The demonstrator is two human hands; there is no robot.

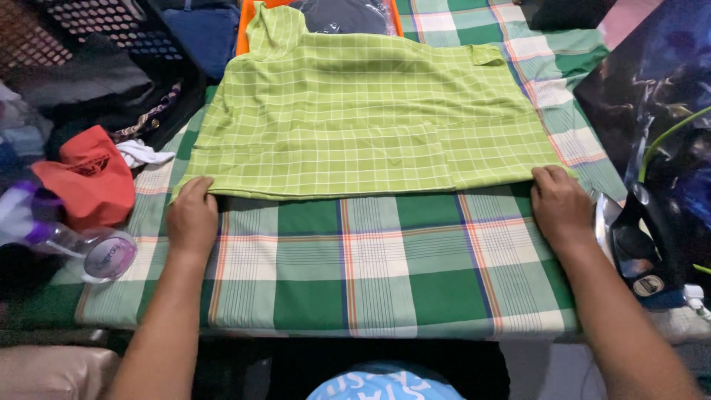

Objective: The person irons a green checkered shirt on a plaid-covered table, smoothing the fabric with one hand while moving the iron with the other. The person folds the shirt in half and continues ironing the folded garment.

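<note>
A lime-green checked shirt (363, 126) lies flat and folded on the green plaid cloth (385, 267) that covers the work surface, its near edge running straight between the 2 hands. The left hand (191, 218) rests palm-down on the near-left corner, fingers curled over the hem and pinching it lightly. The right hand (560, 204) presses the near-right corner the same way, fingers bent onto the fabric.

Beyond the shirt sits an orange tray (246, 26) with dark folded clothing. To the left lie a red cloth (89, 181) and a clear spray bottle (81, 248); to the right stands a black iron (641, 241), close beside the right wrist.

An uneven pull from either hand would likely skew the fold or drag in creases, and a backward elbow could knock the iron.
</note>
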